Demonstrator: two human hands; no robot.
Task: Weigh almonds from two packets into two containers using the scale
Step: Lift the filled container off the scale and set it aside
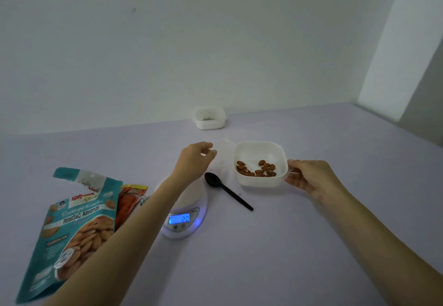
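Note:
A white square container (260, 181) with several almonds (256, 168) in it stands right of the scale. My right hand (308, 176) grips its right side. My left hand (195, 159) hovers above the scale's far edge, fingers curled together, next to a translucent lid (224, 152); whether it touches the lid I cannot tell. The white round scale (183, 212) has a lit blue display (179, 218). A teal packet of roasted almonds (72, 229) stands at the left, with an orange packet (130, 201) behind it. A second white container (209, 118) sits by the wall.
A black plastic spoon (226, 189) lies between the scale and the near container. The lilac table (287, 245) meets a white wall at the back and a wall corner at the far right.

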